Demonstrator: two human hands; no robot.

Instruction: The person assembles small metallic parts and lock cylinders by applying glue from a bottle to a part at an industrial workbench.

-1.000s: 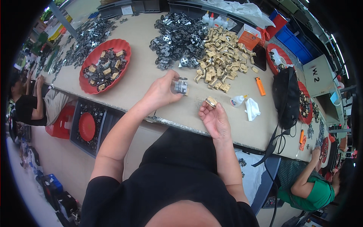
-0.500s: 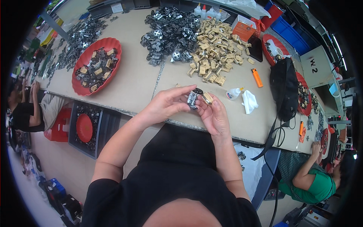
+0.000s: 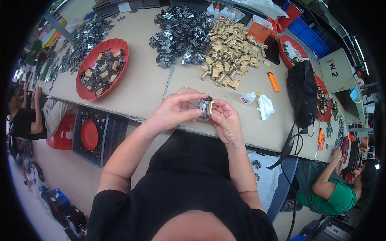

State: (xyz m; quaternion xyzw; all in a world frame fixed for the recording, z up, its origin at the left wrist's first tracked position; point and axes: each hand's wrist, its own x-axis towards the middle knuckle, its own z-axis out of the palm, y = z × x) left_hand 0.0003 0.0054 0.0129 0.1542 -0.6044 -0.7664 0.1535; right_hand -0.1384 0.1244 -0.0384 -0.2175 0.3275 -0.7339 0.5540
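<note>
Just above the table's front edge, my left hand (image 3: 172,111) pinches a small black-and-silver toy car chassis (image 3: 203,105) between thumb and fingers. My right hand (image 3: 228,121) is closed on a tan plastic toy car part (image 3: 210,107), which meets the chassis's right side. Fingers partly cover both pieces, so I cannot tell if they are joined. Beyond my hands lie a heap of similar tan parts (image 3: 231,52) and a heap of black-and-silver chassis (image 3: 177,34). A small white glue bottle (image 3: 248,99) lies tipped to the right of my right hand, beside a crumpled white tissue (image 3: 265,107).
At the left stands a red scalloped bowl (image 3: 82,90) of tan-and-black assembled pieces. To the right are an orange lighter (image 3: 274,82), a dark phone (image 3: 272,51) and a black bag (image 3: 302,96) with a hanging strap. Co-workers sit at both sides, one in a green top (image 3: 338,197).
My right hand has moved slightly left and brought the tan part against the chassis; a gap showed between them before. My left hand has stayed almost in place.
</note>
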